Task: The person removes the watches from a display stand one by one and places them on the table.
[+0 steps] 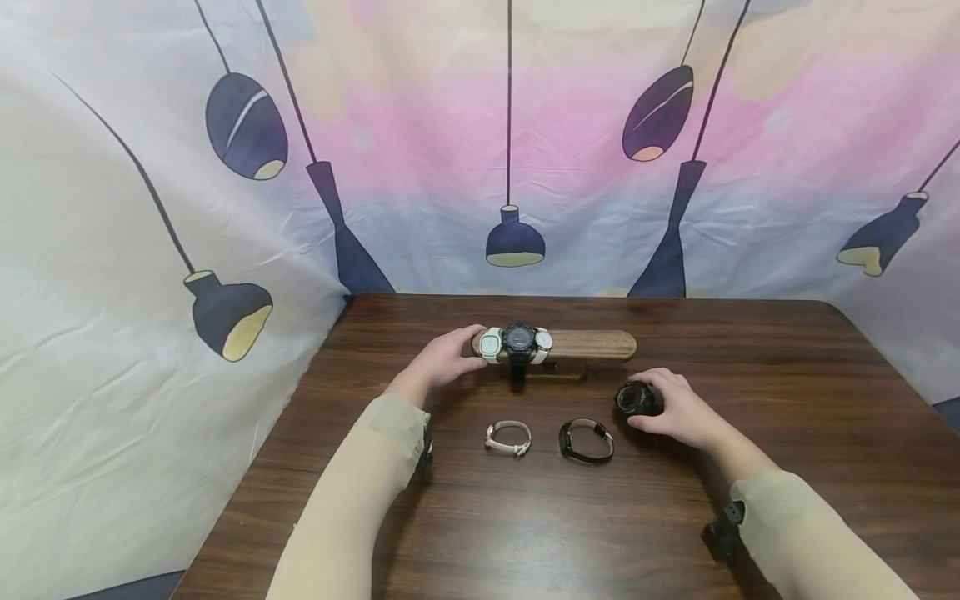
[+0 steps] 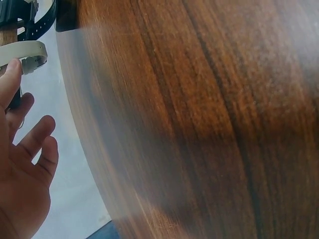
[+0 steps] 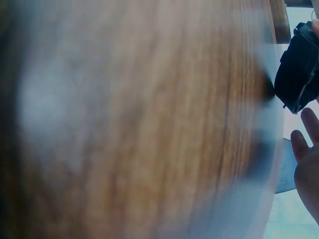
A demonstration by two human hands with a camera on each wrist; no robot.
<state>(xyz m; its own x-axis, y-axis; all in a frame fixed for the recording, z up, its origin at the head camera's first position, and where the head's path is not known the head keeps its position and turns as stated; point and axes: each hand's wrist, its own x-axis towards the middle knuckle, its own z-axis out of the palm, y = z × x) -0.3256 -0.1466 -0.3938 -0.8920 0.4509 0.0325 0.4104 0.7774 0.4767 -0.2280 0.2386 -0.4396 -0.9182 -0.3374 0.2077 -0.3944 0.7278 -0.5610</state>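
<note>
The right wrist view is badly blurred: the surface (image 3: 139,119) is a brown smear, and the black watch (image 3: 298,69) and right hand (image 3: 309,154) are cut off by the right edge. In the left wrist view, the left hand (image 2: 22,164) and pale watch strap (image 2: 25,52) run off the left edge.

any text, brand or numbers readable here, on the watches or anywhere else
No text reads anywhere.
Watches on the wooden stand: dials of the pale green watch, black watch and white watch are too small to read.
Black watch under the right hand: too small, blurred in the wrist view.
Backdrop: lamp drawings only, no words.
</note>
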